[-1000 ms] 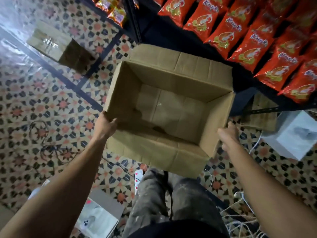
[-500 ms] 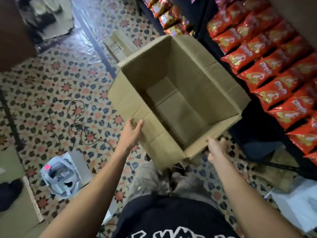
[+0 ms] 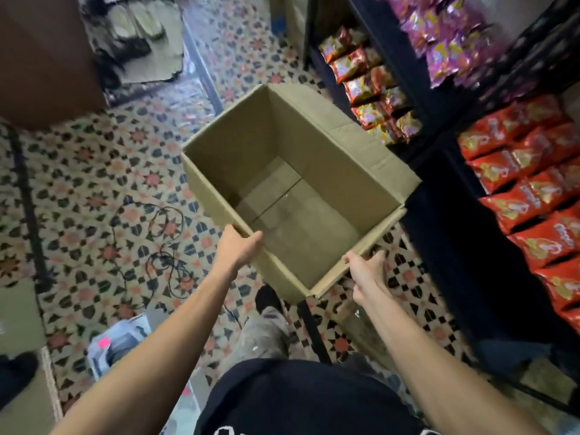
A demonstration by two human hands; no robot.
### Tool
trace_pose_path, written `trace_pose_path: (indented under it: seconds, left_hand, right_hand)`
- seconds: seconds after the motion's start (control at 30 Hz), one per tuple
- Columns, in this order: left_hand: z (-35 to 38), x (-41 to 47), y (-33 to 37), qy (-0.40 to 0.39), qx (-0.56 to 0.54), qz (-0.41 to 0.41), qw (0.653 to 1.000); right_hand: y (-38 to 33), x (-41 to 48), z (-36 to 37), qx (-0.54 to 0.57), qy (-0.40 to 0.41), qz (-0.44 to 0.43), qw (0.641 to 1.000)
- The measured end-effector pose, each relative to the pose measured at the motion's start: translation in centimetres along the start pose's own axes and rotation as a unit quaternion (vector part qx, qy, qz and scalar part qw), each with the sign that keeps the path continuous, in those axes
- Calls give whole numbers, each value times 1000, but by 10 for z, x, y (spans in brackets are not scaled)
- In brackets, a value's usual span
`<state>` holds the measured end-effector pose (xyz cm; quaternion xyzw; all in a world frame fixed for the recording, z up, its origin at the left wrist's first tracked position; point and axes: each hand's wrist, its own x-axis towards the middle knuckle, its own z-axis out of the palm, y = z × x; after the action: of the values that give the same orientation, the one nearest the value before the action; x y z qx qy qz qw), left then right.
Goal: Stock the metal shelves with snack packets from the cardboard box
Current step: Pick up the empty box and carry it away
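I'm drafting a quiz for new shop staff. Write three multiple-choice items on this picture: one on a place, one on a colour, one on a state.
1. The shelves stand on which side of the box? A left B right C underneath
2. The nearest packets are: A red B green C blue
3. The box is: A full B taped shut C empty
Key: 1 B, shelves fill the right edge; 2 A, rows of red; 3 C, its bare bottom shows.
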<state>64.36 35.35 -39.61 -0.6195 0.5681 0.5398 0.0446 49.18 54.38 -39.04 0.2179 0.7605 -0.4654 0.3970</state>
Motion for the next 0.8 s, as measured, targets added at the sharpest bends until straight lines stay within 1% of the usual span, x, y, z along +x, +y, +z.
trace_pose_path:
  seconds: [0.07, 0.13, 0.2, 0.3, 0.37, 0.5, 0.57, 0.63, 0.73, 0.8]
  left_hand:
    - [-31, 19, 22, 1, -71, 0, 998]
    - [-57, 33, 42, 19, -126, 1, 992]
    - [-80, 47, 59, 32, -147, 9, 989]
    - [-114, 70, 83, 57, -165, 21, 984]
    - [-136, 89, 100, 63, -172, 38, 982]
    - [-175, 130, 138, 60, -167, 69, 982]
    - [-193, 155, 161, 66, -158, 85, 982]
    - [-209, 180, 186, 65, -138, 93, 984]
    - [-234, 226, 223, 64, -140, 79, 985]
    - [-250, 251, 248, 65, -148, 80, 984]
  right_hand:
    - [-22, -2, 35, -13, -15, -11, 1000]
    - [-43, -2, 63, -27, -34, -19, 999]
    - [-64, -3, 89, -45, -47, -33, 997]
    - [-99, -1, 121, -75, -52, -78, 993]
    - [-133, 7, 140, -93, -49, -103, 989]
    - [-213, 35, 172, -119, 13, -158, 980]
    - [-255, 53, 188, -111, 49, -184, 975]
    - [-290, 67, 203, -117, 65, -217, 967]
    - [-335, 82, 231, -162, 82, -244, 953]
    - [-368, 89, 253, -219, 100, -273, 931]
